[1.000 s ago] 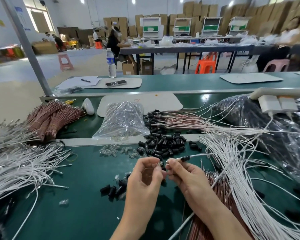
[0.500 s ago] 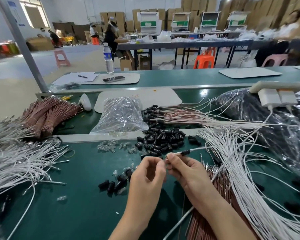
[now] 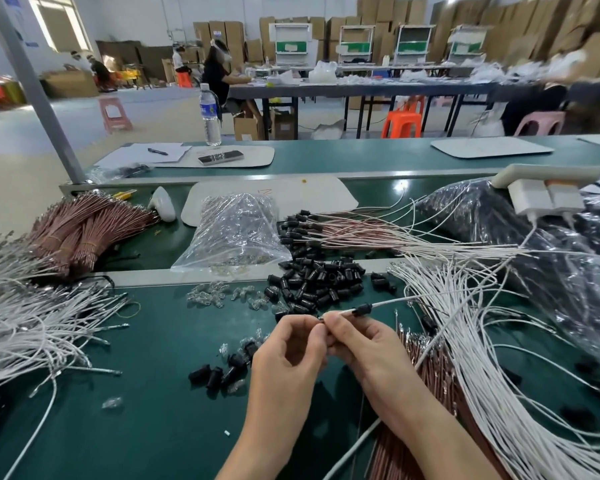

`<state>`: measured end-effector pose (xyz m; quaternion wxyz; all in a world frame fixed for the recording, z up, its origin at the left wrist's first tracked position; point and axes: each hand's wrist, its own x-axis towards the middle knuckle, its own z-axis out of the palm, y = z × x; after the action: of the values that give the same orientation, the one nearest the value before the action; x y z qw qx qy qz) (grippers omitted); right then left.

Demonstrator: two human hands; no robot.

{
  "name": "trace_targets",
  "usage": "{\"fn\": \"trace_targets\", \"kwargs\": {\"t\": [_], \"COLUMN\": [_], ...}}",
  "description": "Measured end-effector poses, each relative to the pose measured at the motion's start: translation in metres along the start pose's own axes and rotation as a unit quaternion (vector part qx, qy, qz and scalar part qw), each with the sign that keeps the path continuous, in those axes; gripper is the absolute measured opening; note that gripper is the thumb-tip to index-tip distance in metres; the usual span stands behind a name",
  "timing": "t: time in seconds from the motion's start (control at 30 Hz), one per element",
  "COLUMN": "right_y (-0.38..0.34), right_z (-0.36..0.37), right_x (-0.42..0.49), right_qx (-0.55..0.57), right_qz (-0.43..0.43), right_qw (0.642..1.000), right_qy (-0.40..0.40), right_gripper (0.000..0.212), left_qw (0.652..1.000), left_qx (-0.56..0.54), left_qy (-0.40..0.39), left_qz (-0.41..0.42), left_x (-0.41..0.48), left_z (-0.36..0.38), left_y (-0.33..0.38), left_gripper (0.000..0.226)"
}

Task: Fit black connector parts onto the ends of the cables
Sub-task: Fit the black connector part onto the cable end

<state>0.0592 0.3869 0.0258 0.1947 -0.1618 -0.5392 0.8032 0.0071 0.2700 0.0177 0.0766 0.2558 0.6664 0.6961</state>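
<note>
My right hand (image 3: 361,344) pinches the end of a white cable (image 3: 392,302) just above the green table. A black connector part (image 3: 362,310) sits threaded on that cable a little past my fingertips. My left hand (image 3: 291,348) meets the right at the cable tip, its fingers curled and pinching something too small to make out. A pile of loose black connector parts (image 3: 312,282) lies just beyond my hands. A smaller group of black parts (image 3: 222,368) lies left of my left hand.
White cables (image 3: 32,327) spread at the left and more fan out at the right (image 3: 471,341). Brown cable bundles (image 3: 84,230) lie at the back left, and cables with fitted connectors (image 3: 343,233) lie behind the pile. A clear bag (image 3: 232,233) and small clear parts (image 3: 215,296) sit nearby.
Both hands stay together at the cable tip; my view has dipped and shifted slightly. The black connector stays at the same spot on the cable.
</note>
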Motion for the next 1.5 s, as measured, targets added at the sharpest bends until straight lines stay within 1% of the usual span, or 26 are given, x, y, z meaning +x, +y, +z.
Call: {"fn": "trace_targets", "kwargs": {"t": [0.07,0.2,0.33,0.53,0.7,1.03,1.17,1.5], "right_y": [-0.0006,-0.0012,-0.0026,-0.0036,-0.0028,-0.0049,-0.0049,-0.0025], "right_z": [0.0002,-0.0002,-0.0011,-0.0061,-0.0042,-0.0031,-0.0032,-0.0031], "right_x": [-0.0002,-0.0008,-0.0008,0.0014,0.0018,0.0013,0.0010,0.0015], "right_qx": [0.016,0.015,0.025,0.083,0.077,0.083,0.076,0.054], "right_qz": [0.010,0.014,0.007,0.025,0.024,0.035,0.034,0.029], "right_qw": [1.000,1.000,1.000,0.996,0.997,0.996,0.996,0.998], "right_qy": [-0.007,-0.011,-0.003,0.005,-0.012,-0.003,0.002,0.008], "right_gripper": [0.045,0.034,0.034,0.030,0.032,0.032,0.032,0.029], "left_qw": [1.000,1.000,0.999,0.997,0.995,0.995,0.995,0.998], "left_qx": [0.011,0.017,-0.030,-0.081,-0.103,-0.103,-0.098,-0.071], "left_qy": [0.004,0.013,0.014,-0.007,0.001,-0.005,-0.012,0.000], "left_qz": [0.007,0.012,0.008,-0.015,-0.012,-0.015,-0.014,0.003], "left_x": [0.0004,0.0006,0.0005,0.0022,0.0029,0.0020,0.0020,0.0004], "left_z": [0.0001,0.0012,0.0012,-0.0020,-0.0019,-0.0018,-0.0026,-0.0021], "left_y": [-0.0001,-0.0018,0.0031,0.0031,0.0029,0.0018,0.0013,0.0000], "left_gripper": [0.016,0.017,0.009,0.023,0.022,0.016,0.016,0.017]}}
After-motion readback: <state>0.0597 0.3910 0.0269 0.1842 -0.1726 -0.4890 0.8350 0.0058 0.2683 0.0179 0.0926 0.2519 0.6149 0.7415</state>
